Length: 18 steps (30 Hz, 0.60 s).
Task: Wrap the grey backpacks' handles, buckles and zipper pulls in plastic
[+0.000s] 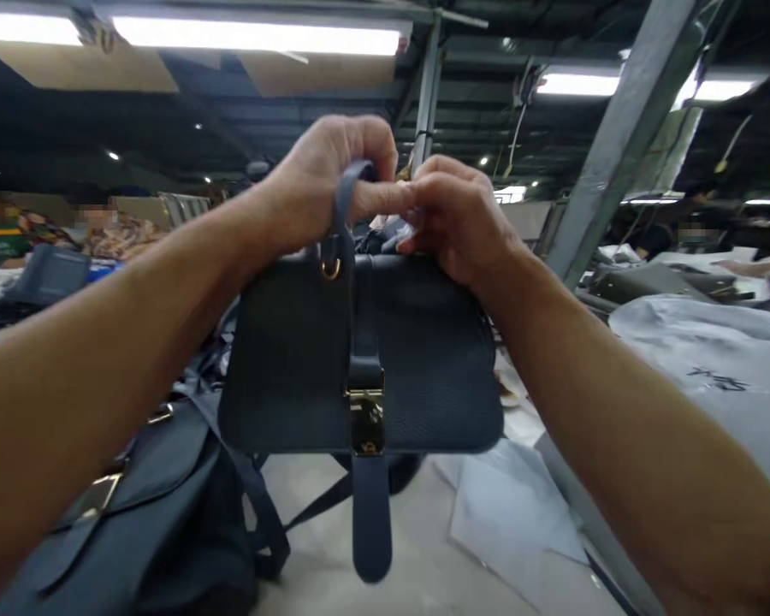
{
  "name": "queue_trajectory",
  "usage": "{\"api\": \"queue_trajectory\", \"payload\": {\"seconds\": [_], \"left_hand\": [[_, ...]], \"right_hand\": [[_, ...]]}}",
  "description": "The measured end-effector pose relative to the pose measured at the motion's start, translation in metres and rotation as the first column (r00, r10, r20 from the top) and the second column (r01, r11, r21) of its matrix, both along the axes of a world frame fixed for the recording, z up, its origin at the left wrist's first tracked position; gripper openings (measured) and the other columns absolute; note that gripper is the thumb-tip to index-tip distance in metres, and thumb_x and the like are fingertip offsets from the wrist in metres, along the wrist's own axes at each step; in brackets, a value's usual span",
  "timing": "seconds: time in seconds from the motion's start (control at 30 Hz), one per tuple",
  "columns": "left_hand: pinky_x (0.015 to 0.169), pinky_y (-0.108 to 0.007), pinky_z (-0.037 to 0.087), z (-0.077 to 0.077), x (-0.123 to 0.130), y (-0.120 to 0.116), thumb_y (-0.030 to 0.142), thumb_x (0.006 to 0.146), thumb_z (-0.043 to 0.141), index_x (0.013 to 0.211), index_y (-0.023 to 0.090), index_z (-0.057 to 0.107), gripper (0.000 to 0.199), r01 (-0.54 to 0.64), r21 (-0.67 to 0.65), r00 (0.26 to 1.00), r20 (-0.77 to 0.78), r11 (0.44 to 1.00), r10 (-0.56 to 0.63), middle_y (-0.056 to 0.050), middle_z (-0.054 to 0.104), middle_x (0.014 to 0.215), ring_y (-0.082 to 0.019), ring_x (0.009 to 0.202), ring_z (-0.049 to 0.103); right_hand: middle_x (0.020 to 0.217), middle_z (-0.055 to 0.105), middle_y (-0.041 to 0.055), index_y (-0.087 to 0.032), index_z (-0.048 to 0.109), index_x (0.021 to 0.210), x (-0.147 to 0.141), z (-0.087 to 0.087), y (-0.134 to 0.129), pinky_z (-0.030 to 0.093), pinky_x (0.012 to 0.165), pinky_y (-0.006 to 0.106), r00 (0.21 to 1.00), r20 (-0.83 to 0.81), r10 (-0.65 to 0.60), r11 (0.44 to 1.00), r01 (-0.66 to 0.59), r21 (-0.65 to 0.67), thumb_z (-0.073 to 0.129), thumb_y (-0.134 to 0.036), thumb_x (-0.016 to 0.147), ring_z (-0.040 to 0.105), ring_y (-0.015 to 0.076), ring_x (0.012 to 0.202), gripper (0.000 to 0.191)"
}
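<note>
My left hand [327,180] is raised above a dark navy leather handbag [288,368], curled around a narrow navy strap [343,214] that loops down to a gold ring [331,269]. My right hand [455,222] grips the bag's top edge, its fingers meeting those of my left hand. A scrap of something white [405,229] shows between the fingers, too small to name. Down the bag's front runs a long navy tab [370,513] through a gold clasp [366,419], its end hanging below the bottom edge.
A second dark bag with a gold fitting [121,513] lies at lower left, its straps trailing. A grey printed cloth [712,368] covers the right side, and pale paper sheets [513,513] lie below. A steel column [622,145] rises at right. Several people sit behind.
</note>
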State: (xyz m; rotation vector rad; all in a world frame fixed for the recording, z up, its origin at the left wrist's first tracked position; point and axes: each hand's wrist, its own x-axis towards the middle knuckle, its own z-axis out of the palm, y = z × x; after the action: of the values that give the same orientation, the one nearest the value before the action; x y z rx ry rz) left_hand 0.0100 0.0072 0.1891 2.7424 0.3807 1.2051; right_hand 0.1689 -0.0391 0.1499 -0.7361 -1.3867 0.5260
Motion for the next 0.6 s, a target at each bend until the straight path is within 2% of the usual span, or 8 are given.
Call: {"api": "queue_trajectory", "payload": {"seconds": [0.07,0.17,0.23,0.33,0.43,0.5,0.6], "left_hand": [[0.069,-0.028,0.032,0.01,-0.007,-0.005,0.029,0.084,0.052,0.082,0.002,0.057,0.027,-0.076,-0.032,0.997,-0.011,0.997,0.076,0.008,0.042,0.066,-0.014,0.079,0.06],[0.066,-0.026,0.034,0.003,-0.023,-0.011,0.029,0.082,0.057,0.075,0.006,0.055,0.024,-0.138,-0.115,0.99,0.018,0.984,0.141,0.009,0.044,0.061,-0.013,0.07,0.063],[0.065,-0.026,0.035,-0.012,-0.031,-0.009,0.031,0.085,0.051,0.078,0.007,0.055,0.024,-0.133,-0.143,0.99,0.038,0.981,0.139,0.009,0.046,0.062,-0.013,0.068,0.064],[0.066,-0.028,0.037,-0.038,-0.034,-0.001,0.032,0.088,0.043,0.095,0.008,0.053,0.027,-0.131,-0.238,0.991,-0.009,0.962,0.133,0.007,0.049,0.068,-0.015,0.074,0.065],[0.067,-0.026,0.04,-0.052,-0.034,0.004,0.03,0.086,0.051,0.101,0.007,0.053,0.027,-0.223,-0.408,0.973,-0.154,0.885,0.174,0.006,0.053,0.071,-0.015,0.074,0.066],[0.069,-0.027,0.039,-0.043,-0.039,0.004,0.026,0.084,0.051,0.104,0.005,0.055,0.029,-0.269,-0.447,0.959,-0.208,0.853,0.193,0.006,0.053,0.072,-0.016,0.077,0.066],[0.068,-0.032,0.029,-0.004,-0.051,0.003,0.023,0.09,0.031,0.118,0.002,0.052,0.041,-0.358,-0.38,0.933,-0.172,0.853,0.315,0.005,0.05,0.077,-0.021,0.088,0.064]], "right_hand": [[0.048,0.043,-0.0136,-0.014,0.051,0.063,0.001,0.012,0.004,0.037,0.049,0.01,1.0,-0.005,-0.001,1.0,0.001,-0.013,0.042,-0.014,0.086,0.042,-0.003,0.043,0.025],[0.048,0.043,-0.0125,-0.016,0.051,0.066,0.001,0.011,0.011,0.037,0.044,0.008,0.999,-0.021,0.037,0.997,-0.038,-0.065,0.05,-0.012,0.084,0.04,-0.0011,0.041,0.019],[0.05,0.043,-0.0114,-0.017,0.052,0.067,0.0,-0.001,0.021,0.038,0.04,0.009,0.996,-0.041,0.083,0.994,-0.086,-0.068,0.055,-0.014,0.082,0.039,0.0003,0.04,0.016],[0.051,0.041,-0.0112,-0.02,0.048,0.065,-0.005,-0.03,0.04,0.038,0.034,0.011,0.988,-0.104,0.117,0.991,-0.124,-0.058,0.063,-0.018,0.078,0.037,0.0027,0.04,0.019],[0.049,0.042,-0.0118,-0.021,0.044,0.063,-0.013,-0.049,0.05,0.037,0.031,0.012,0.989,-0.084,0.122,0.985,-0.132,-0.114,0.07,-0.024,0.076,0.036,0.0033,0.037,0.03],[0.047,0.043,-0.0122,-0.022,0.043,0.063,-0.018,-0.042,0.046,0.035,0.029,0.011,0.991,-0.02,0.132,0.983,-0.133,-0.124,0.072,-0.025,0.078,0.035,0.0033,0.036,0.033],[0.046,0.042,-0.0133,-0.021,0.045,0.064,-0.026,-0.001,0.029,0.029,0.032,0.01,0.995,0.065,0.075,0.992,-0.068,-0.104,0.064,-0.023,0.087,0.035,0.0016,0.036,0.03]]}}
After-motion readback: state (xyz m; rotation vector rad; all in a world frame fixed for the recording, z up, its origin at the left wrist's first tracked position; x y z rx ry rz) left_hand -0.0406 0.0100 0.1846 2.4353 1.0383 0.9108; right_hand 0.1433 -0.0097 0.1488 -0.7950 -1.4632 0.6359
